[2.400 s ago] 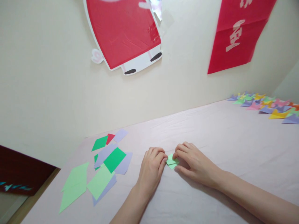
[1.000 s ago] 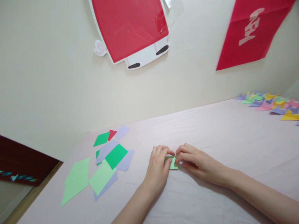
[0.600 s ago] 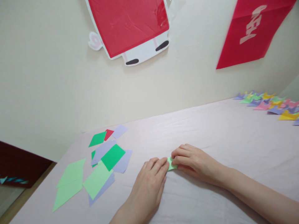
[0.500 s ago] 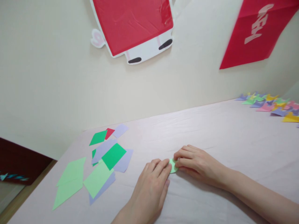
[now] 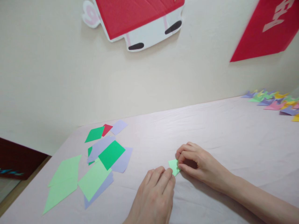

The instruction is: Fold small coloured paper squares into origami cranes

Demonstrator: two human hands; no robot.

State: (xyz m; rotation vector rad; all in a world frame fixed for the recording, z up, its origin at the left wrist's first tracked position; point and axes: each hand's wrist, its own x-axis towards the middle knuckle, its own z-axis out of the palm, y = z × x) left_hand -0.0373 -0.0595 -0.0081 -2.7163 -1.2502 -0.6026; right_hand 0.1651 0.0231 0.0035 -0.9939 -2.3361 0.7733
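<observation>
A small folded light green paper (image 5: 173,165) lies on the pale pink cloth-covered table (image 5: 221,130). My right hand (image 5: 198,165) pinches its right side with curled fingers. My left hand (image 5: 155,194) lies palm down just below and left of it, fingers stretched out, their tips touching the paper's lower edge. Most of the paper is hidden under my right fingers.
Loose sheets of green, light green, lilac and red paper (image 5: 102,155) lie scattered at the left. Several folded coloured paper figures (image 5: 273,101) sit at the far right against the wall. Red paper decorations (image 5: 137,15) hang on the wall. The table's left edge drops off near dark furniture (image 5: 16,158).
My left hand went from pinching the paper to lying flat and slid down toward me. My right hand kept hold of the paper. The view tilted downward and shifted.
</observation>
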